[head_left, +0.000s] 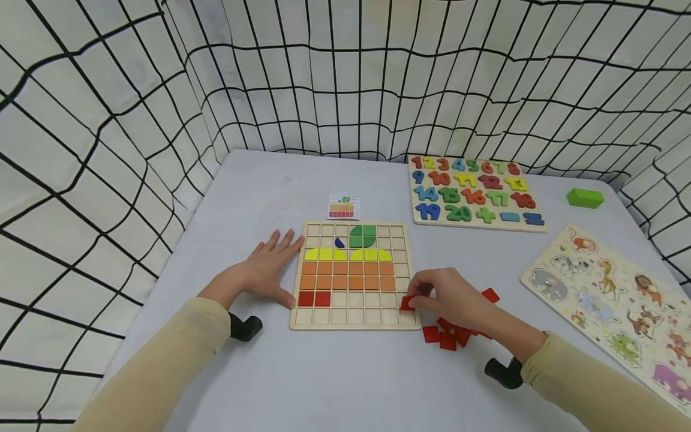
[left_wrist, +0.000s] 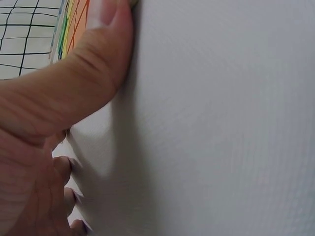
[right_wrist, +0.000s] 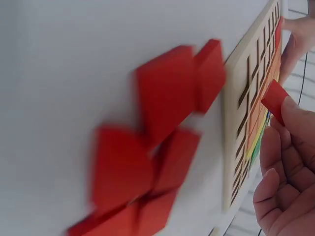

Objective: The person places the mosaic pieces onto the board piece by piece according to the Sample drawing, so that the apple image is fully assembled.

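Red tiles (right_wrist: 174, 160) crowd only the right-wrist foreground.

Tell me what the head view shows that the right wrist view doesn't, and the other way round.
Only the head view shows the pale board of colourful animal pictures and the bright green block.

Only the right wrist view shows the palm side of the right hand; the head view shows its back.

Both show the square red tile pinched in that hand, loose red tiles on the white tabletop, the pale wooden grid board and the left hand at its edge.
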Available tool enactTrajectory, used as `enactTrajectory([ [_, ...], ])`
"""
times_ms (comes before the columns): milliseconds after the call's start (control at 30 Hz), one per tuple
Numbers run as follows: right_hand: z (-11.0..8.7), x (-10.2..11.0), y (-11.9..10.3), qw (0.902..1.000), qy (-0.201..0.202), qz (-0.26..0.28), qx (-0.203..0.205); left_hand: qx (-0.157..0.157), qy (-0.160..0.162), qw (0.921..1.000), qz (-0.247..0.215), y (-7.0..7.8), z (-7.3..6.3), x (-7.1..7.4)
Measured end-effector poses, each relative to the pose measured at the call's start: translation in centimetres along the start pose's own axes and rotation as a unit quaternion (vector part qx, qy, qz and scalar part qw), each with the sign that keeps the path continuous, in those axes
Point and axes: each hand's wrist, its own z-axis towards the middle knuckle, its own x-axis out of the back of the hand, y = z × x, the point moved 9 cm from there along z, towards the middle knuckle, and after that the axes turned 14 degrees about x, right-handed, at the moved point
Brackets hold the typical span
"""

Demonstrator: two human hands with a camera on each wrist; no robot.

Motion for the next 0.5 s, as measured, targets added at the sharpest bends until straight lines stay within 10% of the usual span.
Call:
enactTrajectory([
  [500,8.8,-5.0,-6.2,0.9976,-0.030,-0.023,0.058,0.002,0.000,1.0000,-0.004,-0.2,-0.1,-0.1],
])
